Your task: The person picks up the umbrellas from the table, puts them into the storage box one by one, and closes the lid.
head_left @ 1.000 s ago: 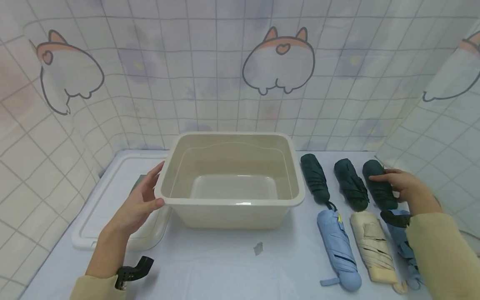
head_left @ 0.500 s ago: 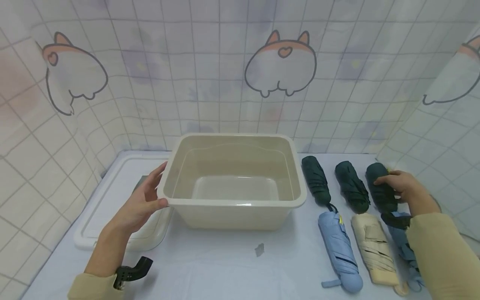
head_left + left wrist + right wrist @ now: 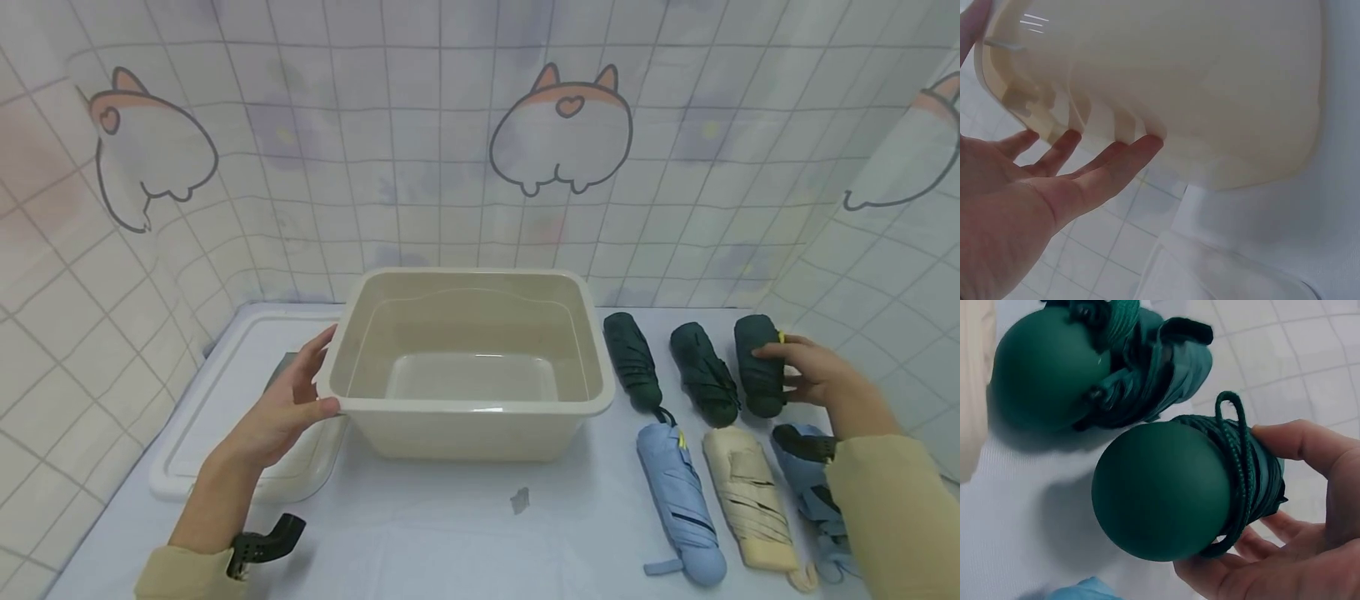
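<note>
In right-wrist view only, the held umbrella [image 3: 1161,492] shows a loop [image 3: 1230,396].

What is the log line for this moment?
left hand: touches beige rectangular plastic bin; right hand: grips dark green folded fabric umbrella; beside: another green umbrella

The head camera looks forward and down across the bench [image 3: 420,533] from farthest off, while the left wrist camera closely faces the tub [image 3: 1210,81] from outside and the right wrist camera closely faces the held umbrella [image 3: 1179,490] end-on, both objects shared with the head view.
</note>
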Available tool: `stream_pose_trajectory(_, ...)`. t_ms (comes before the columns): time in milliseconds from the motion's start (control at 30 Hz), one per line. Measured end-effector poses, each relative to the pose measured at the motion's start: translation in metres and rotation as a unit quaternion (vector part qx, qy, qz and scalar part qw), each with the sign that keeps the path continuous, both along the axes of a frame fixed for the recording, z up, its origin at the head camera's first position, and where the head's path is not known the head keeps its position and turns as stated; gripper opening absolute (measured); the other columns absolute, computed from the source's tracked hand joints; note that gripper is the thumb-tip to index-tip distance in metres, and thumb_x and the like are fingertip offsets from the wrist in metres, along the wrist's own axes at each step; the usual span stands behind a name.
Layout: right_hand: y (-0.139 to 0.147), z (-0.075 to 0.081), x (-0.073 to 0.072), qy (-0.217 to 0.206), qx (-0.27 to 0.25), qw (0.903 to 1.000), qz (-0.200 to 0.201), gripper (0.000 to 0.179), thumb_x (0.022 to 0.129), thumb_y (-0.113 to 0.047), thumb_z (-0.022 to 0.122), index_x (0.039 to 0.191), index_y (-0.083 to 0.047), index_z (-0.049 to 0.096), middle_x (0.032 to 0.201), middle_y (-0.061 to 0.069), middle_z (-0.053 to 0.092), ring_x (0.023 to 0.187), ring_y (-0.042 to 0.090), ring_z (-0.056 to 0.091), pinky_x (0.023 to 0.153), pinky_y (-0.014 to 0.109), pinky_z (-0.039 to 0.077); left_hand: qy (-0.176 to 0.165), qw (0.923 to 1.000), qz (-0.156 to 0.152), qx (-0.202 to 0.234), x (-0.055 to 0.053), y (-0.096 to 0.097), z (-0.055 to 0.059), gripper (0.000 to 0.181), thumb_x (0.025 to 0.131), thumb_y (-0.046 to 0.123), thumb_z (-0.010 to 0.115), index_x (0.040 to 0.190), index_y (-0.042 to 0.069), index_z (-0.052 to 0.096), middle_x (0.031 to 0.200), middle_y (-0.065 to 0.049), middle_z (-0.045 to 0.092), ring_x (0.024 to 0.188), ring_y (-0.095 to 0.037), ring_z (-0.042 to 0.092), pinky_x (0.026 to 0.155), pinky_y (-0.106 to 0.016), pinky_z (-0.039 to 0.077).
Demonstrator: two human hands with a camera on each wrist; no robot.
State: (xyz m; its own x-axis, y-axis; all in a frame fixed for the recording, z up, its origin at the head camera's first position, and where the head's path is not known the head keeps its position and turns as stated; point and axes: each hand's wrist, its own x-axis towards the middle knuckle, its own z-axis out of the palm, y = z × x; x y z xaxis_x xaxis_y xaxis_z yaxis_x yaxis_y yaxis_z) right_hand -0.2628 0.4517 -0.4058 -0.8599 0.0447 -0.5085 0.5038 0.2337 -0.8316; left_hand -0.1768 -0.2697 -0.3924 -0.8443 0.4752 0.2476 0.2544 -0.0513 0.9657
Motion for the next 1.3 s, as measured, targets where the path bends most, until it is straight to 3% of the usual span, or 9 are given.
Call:
stream_pose_trajectory(200,-0.001,0.002,-0.002,0.004,-0.056,0.9984,-0.005,0.099,0.104,-0.026,0.054,0.154,-0.007,-0.029,0.160,0.023,-0.032,0.146,0.055,-0.014,0.117,0.063,0.010,0.001,0.9998,0.008,-0.015,0.002,0.002,0.001,0.094,0.095,0.014,0.075,0.165,0.016,0.012,0.163,-0.020,0.018,0.134,-0.034,0.048,0.097,-0.036,0.051)
stream_pose_trajectory(467,-0.010,0.007,0.002,0.017,-0.077,0.9969,0.004,0.097,0.107,-0.030,0.051,0.155,-0.010,-0.031,0.161,0.022,-0.031,0.147,0.055,-0.010,0.116,0.060,0.013,-0.010,0.9993,0.016,-0.033,0.004,0.007,0.002,0.094,0.095,0.010,0.073,0.165,0.018,0.011,0.165,-0.017,0.016,0.135,-0.035,0.043,0.097,-0.034,0.050)
stream_pose_trajectory(633,-0.019,0.019,0.005,0.028,-0.101,0.9942,0.023,0.094,0.108,-0.034,0.048,0.156,-0.010,-0.028,0.162,0.019,-0.032,0.148,0.052,-0.009,0.099,0.042,0.049,-0.017,0.9990,0.013,-0.040,0.004,0.009,0.004,0.093,0.096,0.011,0.072,0.165,0.019,0.010,0.166,-0.015,0.013,0.137,-0.037,0.040,0.098,-0.034,0.049)
stream_pose_trajectory(700,-0.023,0.024,0.004,0.028,-0.117,0.9927,0.015,0.096,0.107,-0.035,0.050,0.156,-0.012,-0.029,0.164,0.016,-0.030,0.149,0.050,-0.007,0.086,0.033,0.053,-0.019,0.9990,0.010,-0.038,0.004,0.009,0.005,0.092,0.097,0.010,0.071,0.165,0.019,0.010,0.166,-0.015,0.013,0.138,-0.037,0.039,0.099,-0.035,0.049)
stream_pose_trajectory(767,-0.029,0.029,0.002,0.027,-0.128,0.9914,0.009,0.098,0.106,-0.035,0.053,0.157,-0.015,-0.029,0.166,0.014,-0.027,0.151,0.047,-0.005,0.085,0.031,0.054,-0.019,0.9990,0.008,-0.039,0.004,0.010,0.005,0.091,0.097,0.009,0.070,0.165,0.019,0.010,0.166,-0.015,0.013,0.137,-0.037,0.040,0.098,-0.035,0.050)
stream_pose_trajectory(900,-0.041,0.036,-0.001,0.032,-0.150,0.9881,0.001,0.098,0.106,-0.035,0.056,0.160,-0.021,-0.024,0.168,0.012,-0.012,0.150,0.043,0.012,0.089,0.032,0.053,-0.020,0.9993,0.005,-0.032,0.003,0.009,0.005,0.091,0.097,0.009,0.070,0.165,0.018,0.010,0.166,-0.015,0.013,0.136,-0.037,0.041,0.097,-0.036,0.050)
stream_pose_trajectory(1000,-0.048,0.039,-0.002,0.040,-0.165,0.9855,0.001,0.094,0.105,-0.033,0.057,0.163,-0.023,-0.017,0.158,0.009,0.013,0.133,0.033,0.041,0.084,0.031,0.054,-0.023,0.9993,0.004,-0.029,0.004,0.009,0.003,0.092,0.097,0.010,0.071,0.165,0.019,0.010,0.166,-0.014,0.013,0.137,-0.037,0.041,0.098,-0.035,0.049)
stream_pose_trajectory(1067,-0.053,0.041,-0.001,0.044,-0.167,0.9850,0.000,0.094,0.105,-0.032,0.058,0.163,-0.024,-0.015,0.156,0.007,0.015,0.122,0.026,0.047,0.083,0.031,0.055,-0.024,0.9992,0.004,-0.030,0.004,0.009,0.002,0.092,0.097,0.011,0.071,0.165,0.019,0.010,0.166,-0.015,0.013,0.138,-0.036,0.040,0.099,-0.035,0.049)
stream_pose_trajectory(1300,-0.069,0.049,0.001,0.068,-0.157,0.9853,0.009,0.099,0.106,-0.034,0.056,0.158,-0.029,-0.028,0.170,0.009,-0.016,0.143,0.037,0.018,0.081,0.027,0.052,-0.021,0.9995,0.000,-0.023,0.003,0.011,0.000,0.092,0.097,0.008,0.069,0.166,0.019,0.009,0.166,-0.014,0.012,0.139,-0.036,0.039,0.099,-0.036,0.049)
